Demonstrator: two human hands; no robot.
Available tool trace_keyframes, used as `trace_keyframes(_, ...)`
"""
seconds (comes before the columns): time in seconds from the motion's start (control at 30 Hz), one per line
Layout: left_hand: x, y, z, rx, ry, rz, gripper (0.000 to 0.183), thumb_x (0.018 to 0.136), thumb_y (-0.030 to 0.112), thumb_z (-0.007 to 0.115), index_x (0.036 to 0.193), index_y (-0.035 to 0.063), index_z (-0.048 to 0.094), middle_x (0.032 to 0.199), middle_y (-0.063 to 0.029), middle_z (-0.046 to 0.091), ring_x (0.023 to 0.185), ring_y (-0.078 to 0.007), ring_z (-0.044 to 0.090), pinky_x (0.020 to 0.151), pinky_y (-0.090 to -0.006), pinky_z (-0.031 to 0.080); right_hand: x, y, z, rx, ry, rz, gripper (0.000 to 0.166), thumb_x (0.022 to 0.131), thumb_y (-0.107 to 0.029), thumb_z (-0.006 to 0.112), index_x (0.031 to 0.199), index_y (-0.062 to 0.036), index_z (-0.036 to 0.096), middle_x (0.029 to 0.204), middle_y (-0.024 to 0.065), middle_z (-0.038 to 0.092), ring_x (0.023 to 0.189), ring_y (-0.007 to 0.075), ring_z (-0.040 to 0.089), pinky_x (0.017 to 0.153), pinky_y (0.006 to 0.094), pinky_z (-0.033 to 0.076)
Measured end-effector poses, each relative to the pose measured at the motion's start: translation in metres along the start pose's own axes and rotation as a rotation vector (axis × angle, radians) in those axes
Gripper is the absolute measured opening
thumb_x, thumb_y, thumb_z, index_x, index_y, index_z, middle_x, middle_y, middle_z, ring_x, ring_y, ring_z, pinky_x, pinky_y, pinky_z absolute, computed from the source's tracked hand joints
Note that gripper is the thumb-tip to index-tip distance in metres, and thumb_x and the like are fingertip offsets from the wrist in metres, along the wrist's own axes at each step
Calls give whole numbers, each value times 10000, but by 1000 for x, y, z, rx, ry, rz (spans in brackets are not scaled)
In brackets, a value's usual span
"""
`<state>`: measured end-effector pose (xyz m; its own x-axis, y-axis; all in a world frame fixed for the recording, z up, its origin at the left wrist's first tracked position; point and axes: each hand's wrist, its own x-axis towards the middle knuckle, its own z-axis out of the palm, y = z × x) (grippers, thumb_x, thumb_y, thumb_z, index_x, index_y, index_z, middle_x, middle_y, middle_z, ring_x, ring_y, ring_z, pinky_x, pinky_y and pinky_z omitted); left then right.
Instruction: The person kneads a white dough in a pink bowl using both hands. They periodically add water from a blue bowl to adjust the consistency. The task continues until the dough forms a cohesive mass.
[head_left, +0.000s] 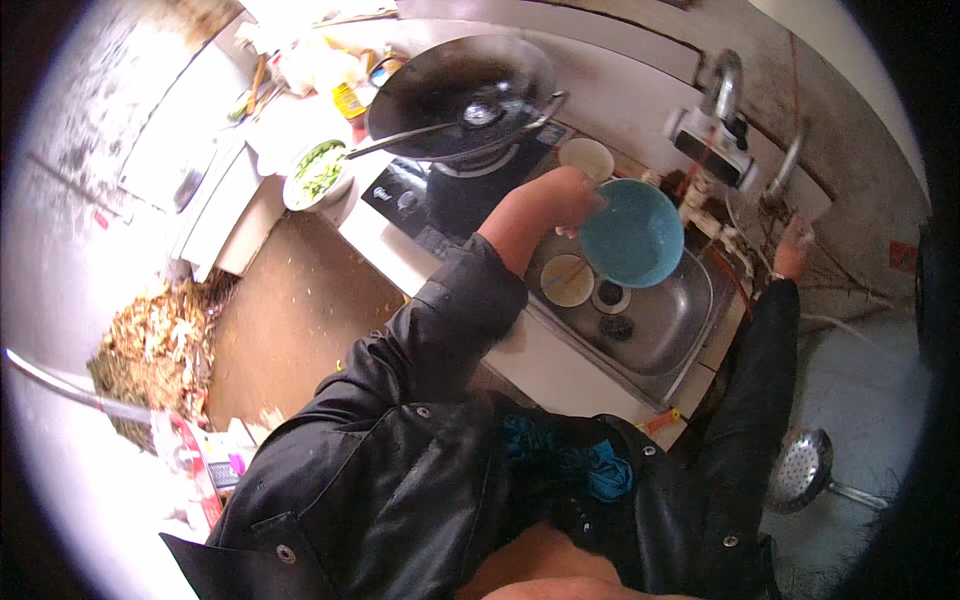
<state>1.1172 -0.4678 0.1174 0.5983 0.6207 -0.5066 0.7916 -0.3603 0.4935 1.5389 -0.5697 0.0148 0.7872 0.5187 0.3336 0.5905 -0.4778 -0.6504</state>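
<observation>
A turquoise bowl (634, 234) hangs over the metal sink (675, 330), tilted so that its inside shows. At its left rim, my left hand (574, 199) grips it; the fingers are partly blurred. My right hand (795, 244) is beyond the sink's right side, beside the wall pipe (786, 169) and some thin hoses. Whether its fingers touch anything is unclear. Inside the sink lie a pale bowl (568, 280) with thin sticks across it and a dark scrubber (616, 327) near the drain (611, 297). A curved faucet (726, 90) with a white fitting stands behind the sink.
A large wok (427, 90) with a metal ladle (480, 112) rests on a black cooktop (405, 199) at the left. A bowl of chopped greens (319, 176) sits by the counter's edge. Another pale bowl (587, 157) is behind my left hand. A perforated skimmer (802, 471) is at the lower right.
</observation>
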Motion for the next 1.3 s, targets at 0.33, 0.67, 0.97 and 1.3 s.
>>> trace_keyframes(0.33,-190,-189,-8,-453,337,-330,221,781,190,598,891,1,628,779,-112,650,686,-258,647,610,-362,522,-184,-170,-56,566,-69,-243,359,943,-257,471,1182,6,522,1170,147,558,1098,237,515,945,334,385)
trace_keyframes(0.67,-437,-451,62,-747,648,-365,300,852,302,557,780,17,613,584,-76,554,451,-168,538,423,-316,427,-428,-361,-33,555,-573,-701,177,915,-120,515,1025,-7,595,1024,58,600,978,146,541,894,273,409)
trace_keyframes(0.97,-638,-570,137,-913,846,-743,289,816,263,522,679,19,592,544,-94,558,437,-171,518,407,-297,393,-567,-456,28,519,-1214,-880,172,879,-92,547,1004,10,605,920,49,609,839,104,555,772,237,440)
trace_keyframes(1.3,-691,-638,167,-1008,1064,-919,294,842,239,487,759,-24,591,559,-104,574,447,-173,543,392,-277,409,-630,-532,139,468,-1494,-911,175,866,-85,559,1013,-5,609,942,52,635,850,104,570,783,245,451)
